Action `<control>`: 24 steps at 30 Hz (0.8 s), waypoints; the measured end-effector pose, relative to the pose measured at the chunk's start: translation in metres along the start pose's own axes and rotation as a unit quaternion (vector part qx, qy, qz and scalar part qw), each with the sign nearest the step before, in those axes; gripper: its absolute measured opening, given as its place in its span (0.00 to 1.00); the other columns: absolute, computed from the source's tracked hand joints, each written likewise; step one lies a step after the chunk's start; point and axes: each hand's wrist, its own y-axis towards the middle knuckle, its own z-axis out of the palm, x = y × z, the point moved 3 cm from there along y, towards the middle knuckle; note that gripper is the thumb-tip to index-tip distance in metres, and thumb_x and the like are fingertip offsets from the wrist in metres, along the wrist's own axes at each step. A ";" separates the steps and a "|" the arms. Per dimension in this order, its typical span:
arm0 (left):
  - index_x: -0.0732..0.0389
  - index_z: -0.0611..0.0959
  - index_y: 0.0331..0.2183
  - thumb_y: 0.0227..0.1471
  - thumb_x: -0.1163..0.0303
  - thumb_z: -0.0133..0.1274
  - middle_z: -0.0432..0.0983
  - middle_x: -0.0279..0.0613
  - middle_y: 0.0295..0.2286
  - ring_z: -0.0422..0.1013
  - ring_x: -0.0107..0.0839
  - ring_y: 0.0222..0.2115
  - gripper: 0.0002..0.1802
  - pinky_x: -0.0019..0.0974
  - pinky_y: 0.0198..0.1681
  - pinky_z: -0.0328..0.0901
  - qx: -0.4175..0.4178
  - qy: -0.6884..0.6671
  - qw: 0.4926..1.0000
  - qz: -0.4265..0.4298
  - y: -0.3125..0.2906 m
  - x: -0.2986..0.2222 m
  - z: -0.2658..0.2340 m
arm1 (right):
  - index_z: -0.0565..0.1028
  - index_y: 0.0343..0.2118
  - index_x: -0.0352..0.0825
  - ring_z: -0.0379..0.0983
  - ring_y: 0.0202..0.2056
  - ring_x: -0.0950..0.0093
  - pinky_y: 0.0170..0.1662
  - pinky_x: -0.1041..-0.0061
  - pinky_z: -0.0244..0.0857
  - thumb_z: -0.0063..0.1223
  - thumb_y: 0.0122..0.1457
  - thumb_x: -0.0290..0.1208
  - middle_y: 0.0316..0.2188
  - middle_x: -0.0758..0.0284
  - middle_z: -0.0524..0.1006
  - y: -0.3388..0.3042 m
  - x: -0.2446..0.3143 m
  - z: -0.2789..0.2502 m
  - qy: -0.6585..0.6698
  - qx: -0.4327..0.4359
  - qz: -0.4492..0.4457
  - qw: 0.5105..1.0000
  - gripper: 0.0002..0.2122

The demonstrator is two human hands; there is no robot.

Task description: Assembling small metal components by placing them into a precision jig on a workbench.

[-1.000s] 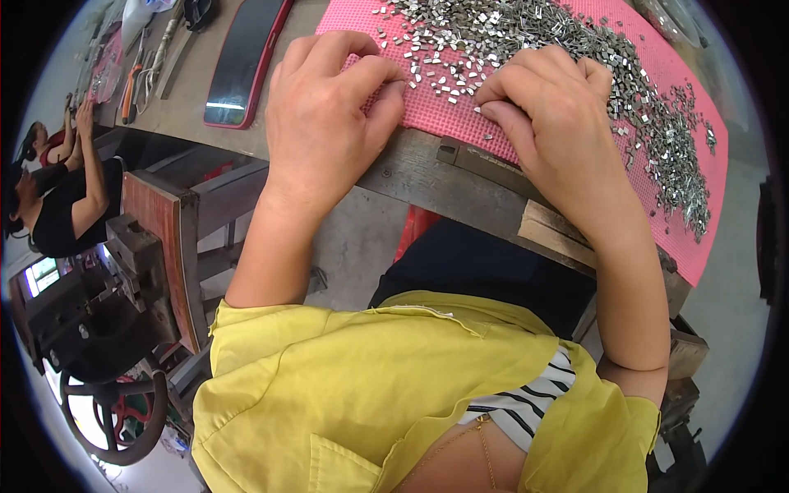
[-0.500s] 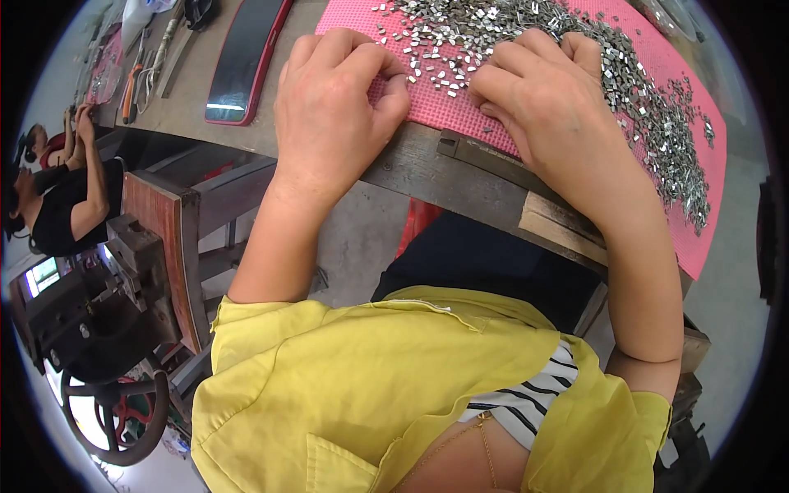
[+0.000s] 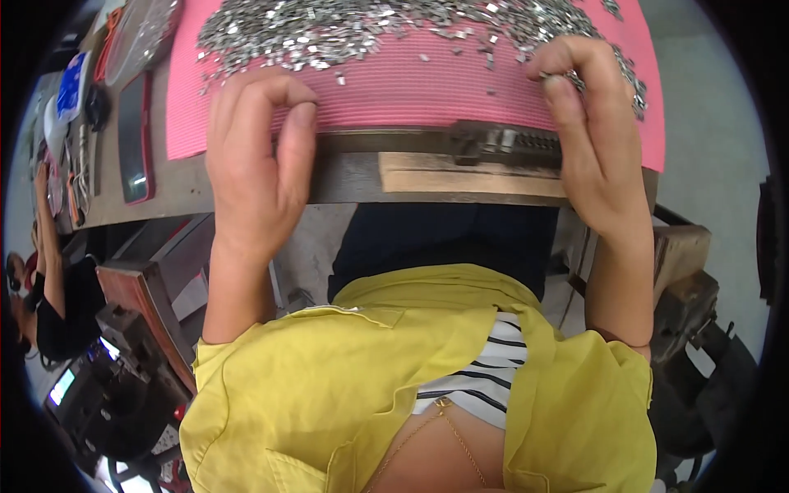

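Many small silvery metal pieces (image 3: pixel 329 37) lie spread over a pink ribbed mat (image 3: pixel 394 94) on the bench. My left hand (image 3: pixel 251 156) is at the mat's near edge, its fingers curled and the thumb tip close to the index finger; whatever it pinches is too small to make out. At the right, my right hand (image 3: pixel 600 123) has thumb and index finger closed together, with small metal pieces showing between them. Beside that hand, along the bench edge, is a dark slotted metal bar (image 3: pixel 505 141), slightly blurred. A wooden strip (image 3: pixel 460 177) runs just below it.
A phone with a red case (image 3: pixel 136 140) lies on the bench at the left, near hand tools (image 3: pixel 80 177) and a clear plastic bag (image 3: pixel 140 41). Another person (image 3: pixel 62 296) is at the far left, beside dark machinery (image 3: pixel 123 394). A wooden block (image 3: pixel 682 255) stands at the right.
The view has swung, so the bench now runs level across it. My hands have moved farther apart, and the dark bar with its slots now shows between them.
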 end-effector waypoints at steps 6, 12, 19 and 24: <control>0.58 0.82 0.32 0.44 0.77 0.63 0.78 0.38 0.35 0.73 0.42 0.36 0.10 0.41 0.40 0.64 0.052 -0.069 0.991 0.100 0.017 -0.050 0.050 | 0.73 0.42 0.36 0.71 0.39 0.68 0.48 0.68 0.55 0.50 0.66 0.23 0.37 0.66 0.75 -0.059 -0.018 -0.015 0.054 -0.097 0.069 0.991 0.04; 0.56 0.82 0.33 0.45 0.74 0.65 0.77 0.34 0.36 0.73 0.37 0.35 0.10 0.40 0.39 0.63 0.066 -0.073 0.987 0.130 0.022 -0.077 0.083 | 0.75 0.37 0.40 0.72 0.42 0.70 0.49 0.67 0.50 0.59 0.55 0.21 0.38 0.71 0.76 -0.064 -0.009 -0.010 -0.053 -0.066 -0.002 0.996 0.09; 0.55 0.81 0.32 0.43 0.72 0.65 0.76 0.32 0.34 0.73 0.35 0.33 0.11 0.39 0.37 0.63 0.069 0.015 0.984 0.162 0.024 -0.092 0.092 | 0.76 0.35 0.39 0.74 0.41 0.72 0.48 0.69 0.51 0.61 0.54 0.21 0.38 0.71 0.77 -0.060 -0.008 -0.003 -0.075 -0.060 -0.019 0.995 0.08; 0.57 0.83 0.34 0.35 0.77 0.66 0.80 0.37 0.36 0.75 0.39 0.31 0.18 0.38 0.35 0.67 0.108 0.101 0.969 0.198 0.025 -0.100 0.088 | 0.76 0.35 0.38 0.74 0.40 0.71 0.46 0.67 0.52 0.61 0.52 0.20 0.37 0.71 0.77 -0.052 -0.001 -0.002 -0.109 -0.039 -0.031 0.993 0.08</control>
